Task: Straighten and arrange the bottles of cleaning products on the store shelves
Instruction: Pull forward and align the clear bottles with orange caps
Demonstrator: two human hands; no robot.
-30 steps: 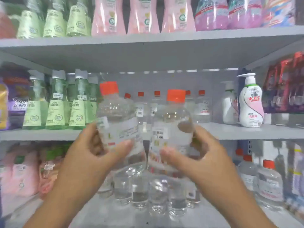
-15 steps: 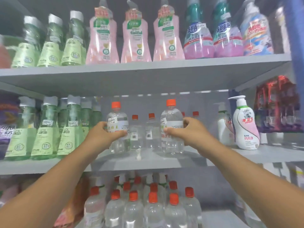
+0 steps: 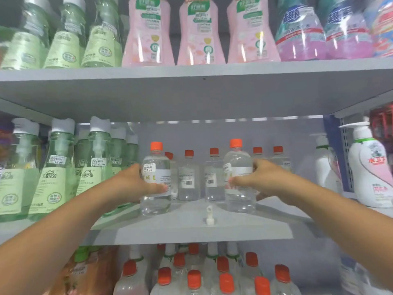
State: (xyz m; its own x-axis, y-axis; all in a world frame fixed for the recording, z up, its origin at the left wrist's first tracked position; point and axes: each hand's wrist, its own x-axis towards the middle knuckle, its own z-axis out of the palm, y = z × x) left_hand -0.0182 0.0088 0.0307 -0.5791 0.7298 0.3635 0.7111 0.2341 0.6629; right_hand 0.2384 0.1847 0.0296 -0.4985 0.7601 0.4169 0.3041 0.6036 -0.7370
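- nearest, on the lowest shelf, a crowd of clear orange-capped bottles (image 3: 194,279) stands packed together below the arms.
- both forearms reach up and forward to the middle shelf (image 3: 191,232).
- the left hand (image 3: 136,184) is wrapped around the left clear bottle (image 3: 156,179), thumb across its label, fingers behind; the bottle stands upright on the middle shelf, near the front.
- the right hand (image 3: 261,177) grasps the right clear bottle (image 3: 239,177) the same way, thumb on the front, fingers round the far side; this bottle too stands upright on the shelf.
- between the two held bottles, nearer the shelf's front edge, a small white piece (image 3: 209,215) lies by itself; what it is cannot be made out.
- behind the held pair, a back row of clear bottles (image 3: 189,175) with orange caps stands upright.
- left of them, green bottles with white caps (image 3: 57,167) fill the same shelf; to the right stands a white pump bottle (image 3: 371,167).
- farthest and highest, the top shelf (image 3: 191,71) carries green bottles, pink bottles (image 3: 200,33) and purple ones (image 3: 299,30).
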